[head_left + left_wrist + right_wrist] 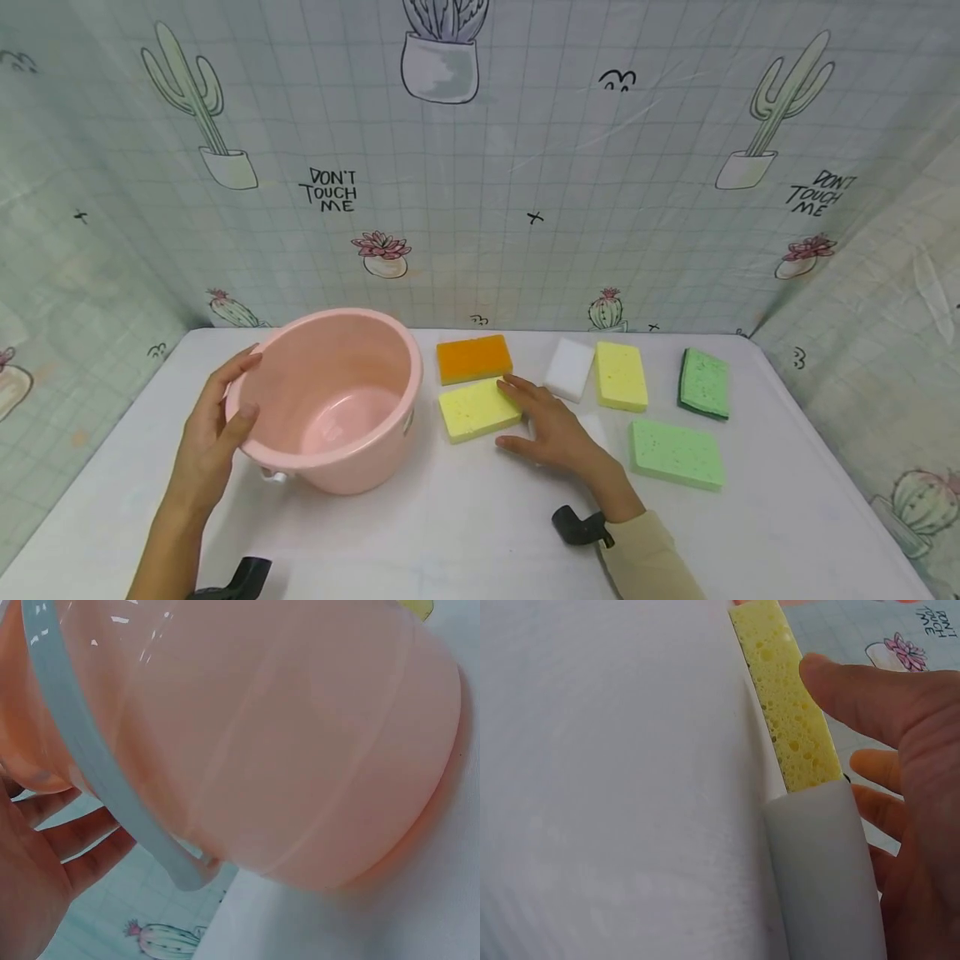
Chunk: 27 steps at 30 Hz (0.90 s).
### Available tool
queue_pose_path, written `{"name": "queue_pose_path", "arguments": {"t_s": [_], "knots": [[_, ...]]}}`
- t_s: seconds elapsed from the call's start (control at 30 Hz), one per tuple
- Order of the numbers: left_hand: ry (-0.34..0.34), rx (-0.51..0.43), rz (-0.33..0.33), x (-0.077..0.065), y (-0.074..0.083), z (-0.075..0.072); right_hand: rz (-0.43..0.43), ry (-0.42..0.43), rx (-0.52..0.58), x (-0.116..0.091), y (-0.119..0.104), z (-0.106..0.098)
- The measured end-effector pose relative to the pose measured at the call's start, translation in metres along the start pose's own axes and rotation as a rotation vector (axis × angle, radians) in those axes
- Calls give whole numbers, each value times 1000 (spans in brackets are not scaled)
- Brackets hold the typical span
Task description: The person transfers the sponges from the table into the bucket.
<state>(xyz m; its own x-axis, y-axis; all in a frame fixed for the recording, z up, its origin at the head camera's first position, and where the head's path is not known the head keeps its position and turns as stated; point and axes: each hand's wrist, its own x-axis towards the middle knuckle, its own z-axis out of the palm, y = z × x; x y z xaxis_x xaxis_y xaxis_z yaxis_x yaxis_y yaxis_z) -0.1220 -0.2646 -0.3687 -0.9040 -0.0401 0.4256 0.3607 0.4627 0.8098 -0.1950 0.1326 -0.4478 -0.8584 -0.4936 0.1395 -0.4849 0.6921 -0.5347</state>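
My left hand (213, 425) grips the left rim of a pink plastic bucket (382, 450), which is tilted on the table. The grey handle (90, 757) of the bucket hangs down its side in the left wrist view. My right hand (555, 429) is held over a white sponge (821, 870) and a yellow sponge (480, 410). Its fingertips are right at the yellow sponge's right end, with thumb and fingers spread apart. Much of that white sponge is hidden under the hand in the head view.
Behind the yellow sponge lies an orange sponge (474, 359). To the right are another white sponge (569, 368), a second yellow sponge (621, 376), a green scouring sponge (705, 383) and a light green sponge (677, 454). A patterned cloth (480, 167) hangs behind the white table (435, 542).
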Motion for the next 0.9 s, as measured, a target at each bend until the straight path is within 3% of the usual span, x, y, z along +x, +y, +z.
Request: {"name": "queue_pose_path", "arguments": {"t_s": [0.33, 0.7, 0.9], "knots": [[-78, 3, 99, -4, 2, 1, 15, 14, -98, 0, -5, 5], [-160, -70, 96, -4, 1, 3, -17, 52, -213, 1, -3, 13], [-190, -53, 58, -3, 2, 3, -7, 61, -171, 2, -3, 10]]}}
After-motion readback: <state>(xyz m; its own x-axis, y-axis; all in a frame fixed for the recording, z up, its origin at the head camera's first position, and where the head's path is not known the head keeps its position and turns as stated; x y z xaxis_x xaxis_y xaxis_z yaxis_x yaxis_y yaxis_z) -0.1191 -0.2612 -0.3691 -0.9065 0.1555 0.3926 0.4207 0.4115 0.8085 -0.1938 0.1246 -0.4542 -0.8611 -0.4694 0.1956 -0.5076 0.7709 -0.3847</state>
